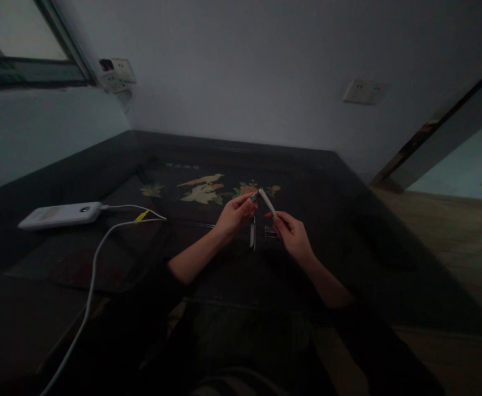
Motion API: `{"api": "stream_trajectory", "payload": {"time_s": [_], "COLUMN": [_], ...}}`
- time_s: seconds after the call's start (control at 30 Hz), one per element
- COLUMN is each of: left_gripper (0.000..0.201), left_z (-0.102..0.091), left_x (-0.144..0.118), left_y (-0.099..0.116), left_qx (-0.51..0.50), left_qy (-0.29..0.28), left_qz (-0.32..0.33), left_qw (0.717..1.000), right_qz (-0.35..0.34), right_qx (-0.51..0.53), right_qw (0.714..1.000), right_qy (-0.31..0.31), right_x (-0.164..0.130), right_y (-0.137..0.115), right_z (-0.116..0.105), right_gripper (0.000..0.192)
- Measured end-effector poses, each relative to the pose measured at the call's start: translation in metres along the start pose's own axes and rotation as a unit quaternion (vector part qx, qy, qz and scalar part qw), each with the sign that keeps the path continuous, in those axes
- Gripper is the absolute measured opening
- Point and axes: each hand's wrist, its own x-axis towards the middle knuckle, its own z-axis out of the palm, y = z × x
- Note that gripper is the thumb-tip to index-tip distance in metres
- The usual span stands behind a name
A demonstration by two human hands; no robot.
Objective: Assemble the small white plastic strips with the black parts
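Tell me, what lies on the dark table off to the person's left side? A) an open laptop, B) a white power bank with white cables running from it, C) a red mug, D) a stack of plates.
B: a flat white power bank lies on the dark table with white cables plugged into its end, well apart from the left hand and the right hand.

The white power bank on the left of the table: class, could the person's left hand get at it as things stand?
Probably yes. Bare tabletop lies between the left hand and the power bank; only its thin white cable crosses there. That hand pinches a small object, though.
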Motion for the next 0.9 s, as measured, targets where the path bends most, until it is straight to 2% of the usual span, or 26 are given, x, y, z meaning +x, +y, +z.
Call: {"api": "stream_trajectory", "payload": {"time_s": [0.13,0.3,0.47,0.7,0.9], "left_gripper": [0.048,0.045,0.037,0.036,0.039], "left_z": [0.003,0.007,0.006,0.011,0.014], "left_x": [-0.002,-0.003,-0.003,-0.009,-0.013], "left_y": [0.002,0.006,0.008,0.017,0.019], "left_qx": [0.004,-0.025,-0.094,-0.162,-0.13], "left_qy": [-0.014,-0.028,-0.055,-0.111,-0.152], "left_qz": [0.013,0.017,-0.035,-0.093,-0.116], "left_qw": [1.0,0.999,0.993,0.976,0.973], "right_qz": [0.005,0.027,0.034,0.076,0.053], "right_qx": [0.019,0.101,0.155,0.15,0.118], "right_qw": [1.0,0.994,0.985,0.984,0.988], "right_qy": [0.011,0.042,0.067,0.059,0.079], "right_x": [0.0,0.003,0.006,0.006,0.008], "right_y": [-0.004,-0.006,-0.006,-0.008,-0.003], "right_z": [-0.001,-0.007,-0.013,-0.012,-0.014], "right_gripper": [0.036,0.032,0.034,0.033,0.032]}}
